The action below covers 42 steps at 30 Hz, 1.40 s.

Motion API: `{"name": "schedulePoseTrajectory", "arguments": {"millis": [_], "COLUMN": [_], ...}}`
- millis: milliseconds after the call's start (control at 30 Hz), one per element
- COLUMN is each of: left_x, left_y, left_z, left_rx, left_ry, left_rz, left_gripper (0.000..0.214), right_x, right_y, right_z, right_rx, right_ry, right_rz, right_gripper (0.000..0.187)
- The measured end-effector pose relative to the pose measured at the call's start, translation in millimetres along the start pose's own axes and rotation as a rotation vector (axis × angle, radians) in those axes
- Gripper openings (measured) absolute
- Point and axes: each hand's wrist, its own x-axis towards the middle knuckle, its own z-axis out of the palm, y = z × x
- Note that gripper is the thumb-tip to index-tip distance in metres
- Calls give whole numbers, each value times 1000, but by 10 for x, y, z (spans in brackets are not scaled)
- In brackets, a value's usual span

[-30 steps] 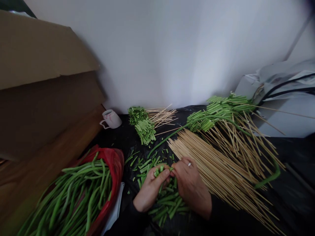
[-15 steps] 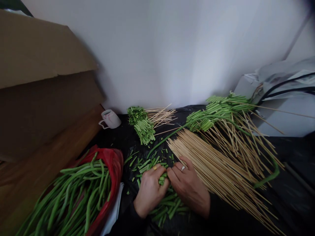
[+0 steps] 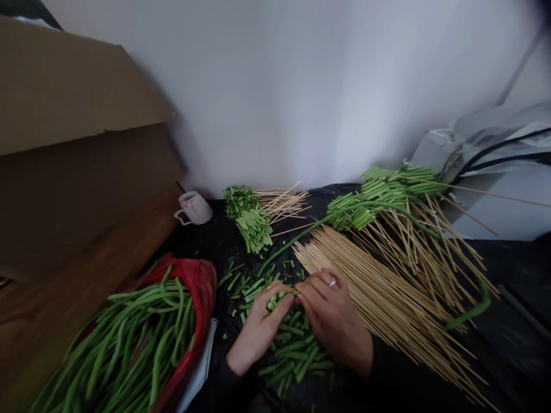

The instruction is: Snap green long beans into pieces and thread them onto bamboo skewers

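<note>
My left hand (image 3: 261, 321) is curled around several short cut long bean pieces (image 3: 275, 299); their ends show between thumb and fingers. Against its fingertips, my right hand (image 3: 333, 312), with a ring on one finger, pinches the end of a green bean piece; most of that piece is hidden. Below and between the hands lies a loose pile of cut bean pieces (image 3: 297, 350). More bits are scattered just beyond the hands on the black plastic sheet (image 3: 206, 241). Bare bamboo skewers (image 3: 374, 287) lie in a thick bundle beside my right hand.
A red plastic bag (image 3: 204, 287) of whole long beans (image 3: 129, 338) is at left. Skewered bean bundles (image 3: 253, 229) lie near the wall, with more skewered beans (image 3: 387, 195) at right, crossed by one long bean. A mug (image 3: 194, 208), cardboard box (image 3: 81, 86) and white box (image 3: 495, 201) stand around.
My left hand has turned and opened slightly, showing more of the bean pieces. My right hand has shifted a little to the right and up, its fingertips now pinching at the left fingertips.
</note>
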Motion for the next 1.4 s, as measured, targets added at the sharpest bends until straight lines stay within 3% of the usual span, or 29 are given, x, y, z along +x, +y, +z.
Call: {"name": "schedulePoseTrajectory", "arguments": {"millis": [167, 467, 567, 767, 900, 1000, 1133, 1267, 1400], "left_x": [58, 32, 40, 159, 207, 166, 69, 37, 37], "left_y": [-105, -177, -172, -155, -135, -119, -105, -85, -60], "left_z": [-63, 24, -2, -155, -237, -194, -56, 22, 44], "left_rx": [18, -180, -357, -918, -1055, -992, -630, -278, -187], "left_ry": [-40, 189, 286, 519, 568, 434, 257, 223, 231], "left_rz": [82, -45, -138, -213, -248, -240, -212, -90, -54], "left_gripper": [16, 17, 22, 22, 23, 28, 33, 31, 18], "right_x": [15, -49, -59, -20, 33, 76, 100, 90, 87], "right_y": [39, 52, 73, 131, 148, 134, 109, 99, 87], "right_z": [-44, 2, 30, 24, 0, -24, -40, -31, -30], "right_rx": [41, 209, 270, 410, 622, 830, 956, 926, 952], "right_ry": [-1, -29, -28, -36, -104, -160, -192, -175, -211], "right_rz": [45, 165, 215, 364, 527, 622, 664, 660, 656], "right_gripper": [17, 13, 10, 10, 12, 16, 17, 16, 17]}}
